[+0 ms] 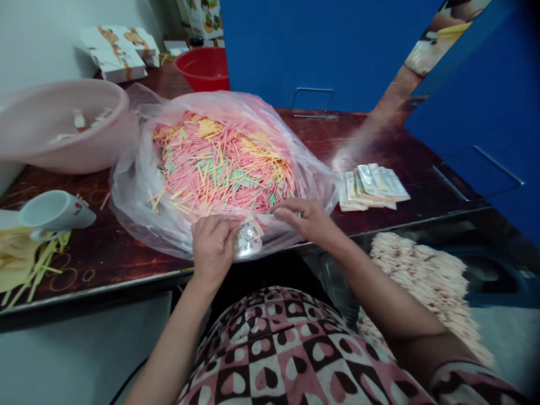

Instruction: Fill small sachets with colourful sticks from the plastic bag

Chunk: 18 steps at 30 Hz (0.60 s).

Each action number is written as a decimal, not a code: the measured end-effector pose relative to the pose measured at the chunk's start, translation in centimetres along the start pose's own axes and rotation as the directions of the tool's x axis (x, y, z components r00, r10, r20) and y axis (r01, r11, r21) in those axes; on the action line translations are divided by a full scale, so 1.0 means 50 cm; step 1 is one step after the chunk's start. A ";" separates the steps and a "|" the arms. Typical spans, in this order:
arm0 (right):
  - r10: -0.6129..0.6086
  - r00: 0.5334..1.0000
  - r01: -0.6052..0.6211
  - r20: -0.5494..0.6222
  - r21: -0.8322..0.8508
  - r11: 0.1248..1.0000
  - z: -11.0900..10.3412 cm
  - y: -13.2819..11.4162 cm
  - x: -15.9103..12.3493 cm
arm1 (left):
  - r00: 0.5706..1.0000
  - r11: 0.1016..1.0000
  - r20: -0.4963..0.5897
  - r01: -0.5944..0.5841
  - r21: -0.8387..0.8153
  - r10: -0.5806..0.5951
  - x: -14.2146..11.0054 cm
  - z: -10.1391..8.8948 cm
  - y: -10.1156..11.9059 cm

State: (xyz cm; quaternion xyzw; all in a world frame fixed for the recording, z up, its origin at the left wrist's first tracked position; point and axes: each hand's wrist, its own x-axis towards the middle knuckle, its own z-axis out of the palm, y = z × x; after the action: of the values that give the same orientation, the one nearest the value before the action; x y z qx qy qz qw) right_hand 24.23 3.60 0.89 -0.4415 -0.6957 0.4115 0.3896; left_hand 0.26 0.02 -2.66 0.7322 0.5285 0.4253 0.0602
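Observation:
A large clear plastic bag (139, 216) lies wide open on the table, filled with thin pink, yellow and green sticks (219, 163). At the bag's near edge, my left hand (214, 242) is closed on a small clear printed packet (250, 236), which sticks out to the right of its fingers. My right hand (307, 220) is at the near right rim of the sticks, its fingers curled together. A greenish stick end shows by these fingers, but what they grip is not clear. Right of the bag lies a pile of flat printed packets (373, 187).
Left of the bag stand a pale pink basin (63, 160) and a white mug (57, 211). Yellow strips (42, 270) lie near the left front edge. Behind are a red basin (205, 67) and blue panels (312, 50). A heap of pale packets (422, 281) sits below the table, right.

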 end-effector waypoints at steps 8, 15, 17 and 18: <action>0.175 0.980 -0.198 0.096 0.353 0.914 0.065 -0.005 -0.005 | 0.950 0.860 0.163 0.309 -0.406 -0.265 0.016 -0.002 0.057; 0.136 0.986 -0.163 0.092 0.477 0.864 0.064 0.008 -0.027 | 0.804 0.513 0.432 0.594 -0.620 -0.410 0.025 0.003 0.058; 0.114 0.990 -0.137 0.082 0.391 0.910 0.065 0.015 -0.030 | 0.813 0.550 0.440 0.582 -0.599 -0.382 0.025 0.003 0.060; 0.100 0.994 -0.112 0.053 0.319 0.941 0.066 0.019 -0.031 | 0.816 0.569 0.441 0.578 -0.585 -0.375 0.025 0.003 0.060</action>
State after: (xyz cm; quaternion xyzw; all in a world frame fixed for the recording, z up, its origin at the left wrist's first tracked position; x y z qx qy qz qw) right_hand 22.00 1.63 -1.43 -0.4013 -0.6015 0.5476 0.4211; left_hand 2.66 -0.22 -0.45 0.5320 0.4939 0.4559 0.5150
